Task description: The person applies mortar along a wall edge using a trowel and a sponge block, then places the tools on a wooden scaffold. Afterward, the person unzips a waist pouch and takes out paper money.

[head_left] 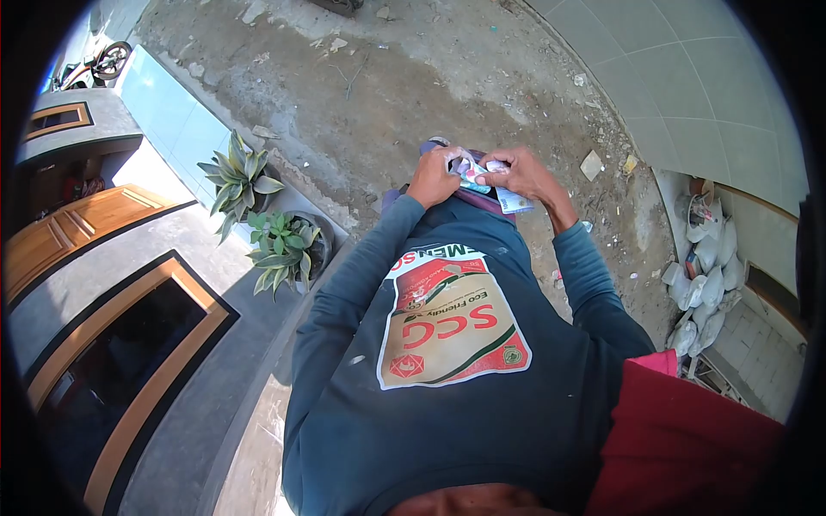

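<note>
Out in front of my waist, my two hands are close together over a crumpled bundle of colourful paper (471, 172), white, blue and pink, that looks like banknotes. My left hand (433, 177) grips the bundle from the left with bent fingers. From the other side, my right hand (522, 175) pinches its edge between thumb and fingers. A bluish-white slip (514, 202), like a banknote, sticks out below my right hand. Purple cloth (482, 203) shows beneath the hands. Parts of the bundle are hidden by the fingers.
Potted plants (288, 245) line the wall on the left, near a wood-framed window (163, 301). A motorcycle (107, 62) stands at the far left. Filled white sacks (712, 288) are piled at right beside a tiled surface (680, 77). Debris lies on the rough ground (413, 86).
</note>
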The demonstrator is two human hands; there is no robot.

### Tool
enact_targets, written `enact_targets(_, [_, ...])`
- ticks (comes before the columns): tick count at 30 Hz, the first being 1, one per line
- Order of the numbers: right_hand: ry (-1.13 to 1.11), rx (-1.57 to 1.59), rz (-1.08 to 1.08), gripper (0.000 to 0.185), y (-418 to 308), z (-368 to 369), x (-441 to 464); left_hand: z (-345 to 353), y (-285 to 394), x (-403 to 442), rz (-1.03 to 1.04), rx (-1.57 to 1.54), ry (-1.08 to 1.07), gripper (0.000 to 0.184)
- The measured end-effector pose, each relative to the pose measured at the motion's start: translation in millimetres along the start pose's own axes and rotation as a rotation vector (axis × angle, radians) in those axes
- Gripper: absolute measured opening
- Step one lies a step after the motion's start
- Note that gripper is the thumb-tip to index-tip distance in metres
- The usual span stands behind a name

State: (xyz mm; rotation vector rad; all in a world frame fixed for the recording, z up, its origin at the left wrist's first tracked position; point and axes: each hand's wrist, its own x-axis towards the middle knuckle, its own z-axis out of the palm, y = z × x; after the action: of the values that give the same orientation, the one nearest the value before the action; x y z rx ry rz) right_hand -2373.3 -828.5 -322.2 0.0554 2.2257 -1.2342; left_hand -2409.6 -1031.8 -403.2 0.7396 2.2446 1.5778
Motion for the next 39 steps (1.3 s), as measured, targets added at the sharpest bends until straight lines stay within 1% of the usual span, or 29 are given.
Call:
enact_targets(2, [0.143,-0.206,-0.001,0.041,-5,6,-2,-2,2,1,-0.040,-0.043,-0.022,0.026])
enact_targets(3, [0.144,-0.206,0.000,0.041,-2,7,-2,-4,3,1,-0.081,-0.085,-0.043,0.026])
enact_targets(5, [0.188,-0.269,-0.073,0.039,4,12,-1,-6,5,-1,-0.065,-0.111,-0.060,0.026])
enact_targets(8, [0.212,-0.342,-0.098,0.039,7,15,-1,-13,12,-1,-0.059,-0.143,-0.106,0.027])
enact_targets(10, [0.238,-0.333,-0.122,0.038,9,19,-2,-14,12,-1,-0.067,-0.149,-0.134,0.027])
enact_targets(12, [0.263,-0.324,-0.149,0.038,9,21,-4,-12,7,-1,0.143,-0.030,-0.099,0.030])
enact_targets(14, [0.289,-0.190,-0.179,0.037,6,22,-6,-11,6,-3,0.140,-0.064,-0.060,0.030])
enact_targets(16, [0.269,-0.168,-0.194,0.036,7,24,-5,-8,9,-1,0.140,-0.099,-0.024,0.030])
enact_targets(18, [0.249,-0.146,-0.204,0.036,8,23,-5,-5,17,-1,0.008,-0.154,0.032,0.028])
enact_targets(19, [0.207,-0.165,-0.155,0.036,7,22,-5,-4,18,-2,0.010,-0.155,0.030,0.028])
enact_targets(20, [0.164,-0.183,-0.108,0.036,6,22,-4,-4,19,-2,-0.014,-0.093,0.036,0.028])
enact_targets(21, [0.165,-0.184,-0.110,0.036,7,21,-4,-5,20,-3,-0.039,-0.030,0.044,0.028])
enact_targets(22, [0.163,-0.156,-0.094,0.035,10,21,-4,-7,22,-4,-0.038,-0.028,0.045,0.028])
enact_targets(24, [0.162,-0.129,-0.077,0.034,14,22,-4,-11,26,-7,-0.146,-0.118,0.043,0.025])
enact_targets(25, [0.167,-0.109,-0.088,0.034,15,23,-5,-11,25,-8,-0.146,-0.119,0.043,0.025])
enact_targets(27, [0.171,-0.090,-0.100,0.033,17,22,-6,-11,21,-10,0.117,-0.031,0.048,0.028])
enact_targets(28, [0.180,-0.113,-0.086,0.033,17,22,-6,-11,20,-12,0.118,-0.030,0.049,0.028])
enact_targets(30, [0.194,-0.136,-0.073,0.033,16,21,-6,-9,18,-16,0.006,-0.206,0.057,0.035])
enact_targets(31, [0.187,-0.159,-0.050,0.034,12,19,-7,-11,23,-17,0.007,-0.207,0.055,0.035])
enact_targets(33, [0.178,-0.181,-0.027,0.035,9,17,-8,-16,32,-18,0.262,0.073,0.061,0.040])
enact_targets(36, [0.170,-0.268,-0.066,0.036,5,21,-6,-8,28,-21,0.264,0.122,0.016,0.038])
enact_targets(37, [0.217,-0.313,-0.099,0.035,5,24,-5,-6,28,-21,0.264,0.123,0.017,0.038])
enact_targets(38, [0.262,-0.359,-0.131,0.035,4,26,-6,-4,27,-20,0.171,0.016,0.028,0.035])
enact_targets(39, [0.261,-0.361,-0.131,0.035,3,26,-8,-2,26,-19,0.076,-0.092,0.040,0.033])
